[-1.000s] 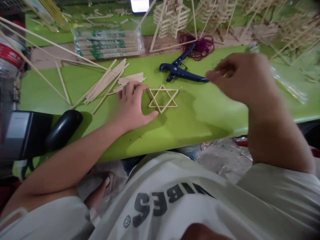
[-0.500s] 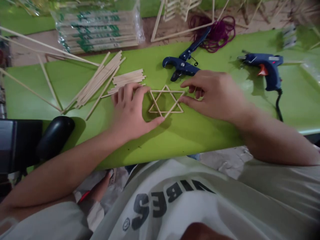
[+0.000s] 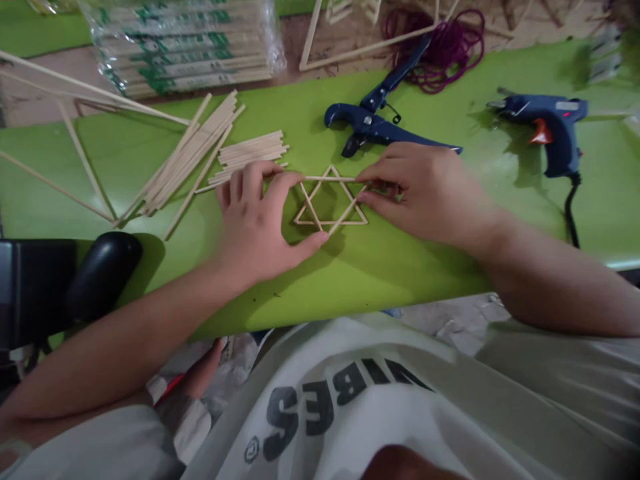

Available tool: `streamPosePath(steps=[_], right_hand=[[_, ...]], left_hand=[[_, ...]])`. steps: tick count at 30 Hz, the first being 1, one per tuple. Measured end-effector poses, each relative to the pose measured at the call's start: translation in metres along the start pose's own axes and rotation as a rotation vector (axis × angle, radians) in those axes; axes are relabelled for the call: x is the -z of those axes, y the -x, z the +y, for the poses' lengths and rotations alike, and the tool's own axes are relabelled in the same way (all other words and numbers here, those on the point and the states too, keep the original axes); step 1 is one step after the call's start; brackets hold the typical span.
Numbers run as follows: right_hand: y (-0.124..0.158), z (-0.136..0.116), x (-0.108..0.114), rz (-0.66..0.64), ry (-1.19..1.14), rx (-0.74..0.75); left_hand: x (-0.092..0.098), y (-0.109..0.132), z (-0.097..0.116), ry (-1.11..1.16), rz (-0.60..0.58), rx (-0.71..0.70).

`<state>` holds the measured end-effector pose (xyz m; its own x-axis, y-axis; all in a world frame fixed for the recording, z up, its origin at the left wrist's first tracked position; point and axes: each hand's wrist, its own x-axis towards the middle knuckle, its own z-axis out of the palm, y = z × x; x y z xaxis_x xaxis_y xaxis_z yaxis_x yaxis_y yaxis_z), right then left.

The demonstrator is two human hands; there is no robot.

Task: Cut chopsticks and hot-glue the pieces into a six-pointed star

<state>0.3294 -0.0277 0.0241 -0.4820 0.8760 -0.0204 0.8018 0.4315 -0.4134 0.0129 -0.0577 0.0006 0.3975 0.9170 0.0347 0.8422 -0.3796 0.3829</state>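
Note:
Between my hands is a six-pointed star of thin wooden sticks (image 3: 331, 223), made of two overlapping triangles, over the green table. My left hand (image 3: 257, 220) grips the upper triangle, index finger at its upper left corner and thumb at its bottom point. My right hand (image 3: 415, 190) pinches the same triangle's upper right corner between thumb and fingers. Just beyond my left fingers lies a bundle of short sticks (image 3: 253, 150). A blue cutter (image 3: 370, 120) with long handles rests behind the star, one handle passing behind my right hand.
Longer sticks (image 3: 193, 160) lie at the left, near a black rounded object (image 3: 105, 273). A blue glue gun (image 3: 550, 120) with an orange trigger and black cord lies at the right. Farther back are plastic-wrapped sticks (image 3: 185, 50) and purple cord (image 3: 445, 57). The green table's (image 3: 300, 293) front edge is near my body.
My right fingers have closed in on the star's upper right corner, where they were more apart before. My left hand keeps its hold. The view has shifted slightly.

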Motion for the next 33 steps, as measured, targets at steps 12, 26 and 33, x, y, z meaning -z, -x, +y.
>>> streamPosePath(steps=[12, 26, 33], right_hand=[[-0.001, 0.002, -0.001, 0.020, -0.065, 0.009], [0.000, -0.010, 0.005, -0.026, -0.031, -0.069], [0.000, -0.008, 0.000, 0.003, -0.067, -0.076]], left_hand=[[0.001, 0.000, 0.000, 0.007, 0.003, 0.005], [0.001, 0.000, 0.000, 0.011, -0.007, 0.015], [0.001, 0.001, 0.002, 0.006, -0.011, 0.019]])
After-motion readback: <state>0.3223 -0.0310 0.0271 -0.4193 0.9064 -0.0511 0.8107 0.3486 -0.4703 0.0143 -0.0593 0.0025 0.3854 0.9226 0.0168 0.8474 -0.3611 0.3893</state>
